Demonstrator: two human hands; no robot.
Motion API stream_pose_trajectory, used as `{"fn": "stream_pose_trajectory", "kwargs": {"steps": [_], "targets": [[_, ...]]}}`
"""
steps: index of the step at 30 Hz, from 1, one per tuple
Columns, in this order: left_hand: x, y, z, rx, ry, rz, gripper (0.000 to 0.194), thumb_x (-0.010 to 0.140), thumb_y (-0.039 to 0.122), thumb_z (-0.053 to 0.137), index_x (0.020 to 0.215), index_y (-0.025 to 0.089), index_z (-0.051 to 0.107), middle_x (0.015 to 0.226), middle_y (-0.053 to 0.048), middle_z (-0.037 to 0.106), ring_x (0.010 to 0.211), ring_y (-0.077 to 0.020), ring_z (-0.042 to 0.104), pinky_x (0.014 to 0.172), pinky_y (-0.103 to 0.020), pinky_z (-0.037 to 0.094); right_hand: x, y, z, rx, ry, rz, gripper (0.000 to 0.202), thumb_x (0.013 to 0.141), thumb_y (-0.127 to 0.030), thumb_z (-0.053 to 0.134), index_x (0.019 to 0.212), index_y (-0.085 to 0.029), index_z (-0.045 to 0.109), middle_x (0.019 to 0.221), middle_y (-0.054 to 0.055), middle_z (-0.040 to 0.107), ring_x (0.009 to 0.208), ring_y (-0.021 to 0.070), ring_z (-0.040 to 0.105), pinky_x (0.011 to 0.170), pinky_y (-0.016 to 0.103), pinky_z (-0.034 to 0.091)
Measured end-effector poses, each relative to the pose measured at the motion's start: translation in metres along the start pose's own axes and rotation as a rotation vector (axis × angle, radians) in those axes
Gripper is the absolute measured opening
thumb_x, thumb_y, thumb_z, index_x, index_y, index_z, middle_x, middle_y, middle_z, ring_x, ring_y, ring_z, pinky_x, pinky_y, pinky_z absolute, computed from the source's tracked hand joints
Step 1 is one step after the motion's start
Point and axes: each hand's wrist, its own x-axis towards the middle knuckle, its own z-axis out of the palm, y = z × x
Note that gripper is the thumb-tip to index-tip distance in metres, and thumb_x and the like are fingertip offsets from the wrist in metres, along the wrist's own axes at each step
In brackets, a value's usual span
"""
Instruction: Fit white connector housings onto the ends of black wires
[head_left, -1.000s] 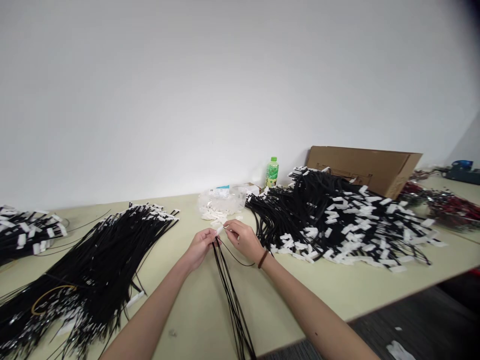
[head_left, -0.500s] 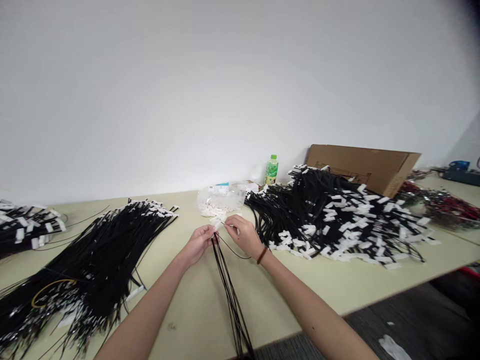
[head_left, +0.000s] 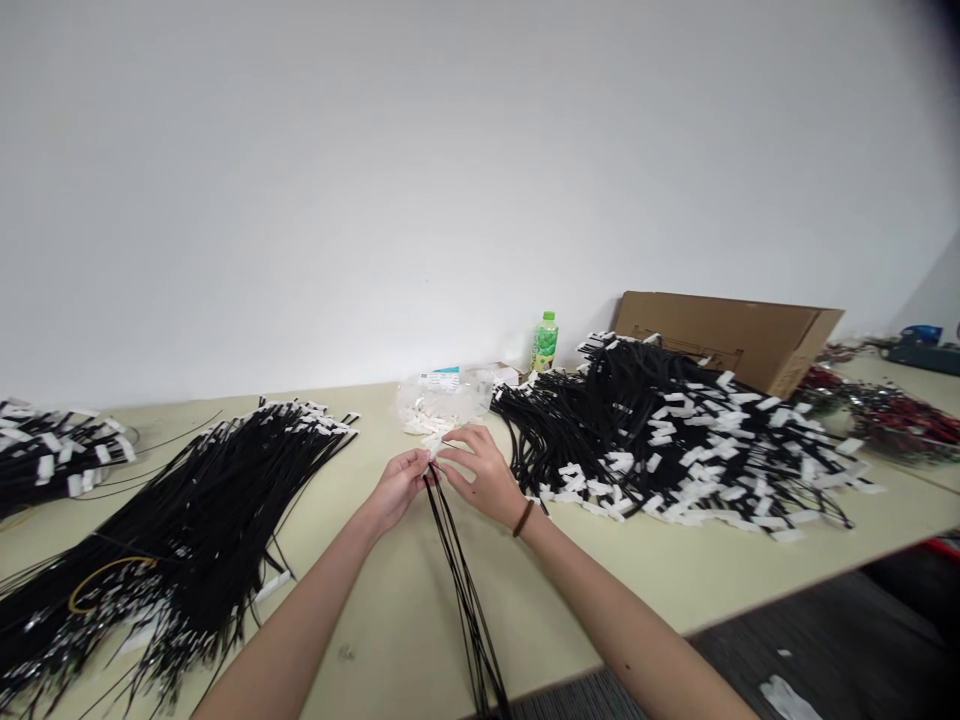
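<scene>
Near the middle of the table, my left hand [head_left: 401, 485] is closed in a pinch on a small white connector [head_left: 433, 443]. Several thin black wires [head_left: 461, 580] hang from the connector toward the table's front edge. My right hand [head_left: 480, 472] is close against its right side, fingers apart, with the fingertips at the connector and wire ends. Nothing shows clearly gripped between them; the exact contact is too small to make out. Just behind the hands lies a clear plastic bag [head_left: 472, 398] with white connectors [head_left: 424, 415] in it.
Black wires with white ends form a large pile [head_left: 675, 440] on the right and another bundle [head_left: 217, 500] on the left. A bottle [head_left: 544, 342] and a cardboard box [head_left: 720, 335] stand by the wall. Red wires [head_left: 900, 415] lie far right.
My right hand's fingers have spread from their pinch on a single black wire. The loop of that wire beneath the right hand no longer shows. My left hand keeps its hold.
</scene>
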Motion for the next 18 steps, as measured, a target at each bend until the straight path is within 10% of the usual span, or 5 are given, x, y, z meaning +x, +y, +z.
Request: {"fn": "stream_pose_trajectory", "kwargs": {"steps": [18], "targets": [[0.0005,0.0004,0.0001,-0.054,0.018,-0.008,0.022,0.061,0.029,0.073,0.069,0.012,0.062,0.066,-0.001,0.057,0.063,-0.0101,0.05,0.062,-0.023,0.039,-0.0007,0.0016,0.0067,-0.189,-0.144,-0.242,0.014,0.086,-0.013,0.047,0.085,-0.016,0.061,0.088,0.005,0.063,0.089,0.0186,0.05,0.074,0.031,0.043]]}}
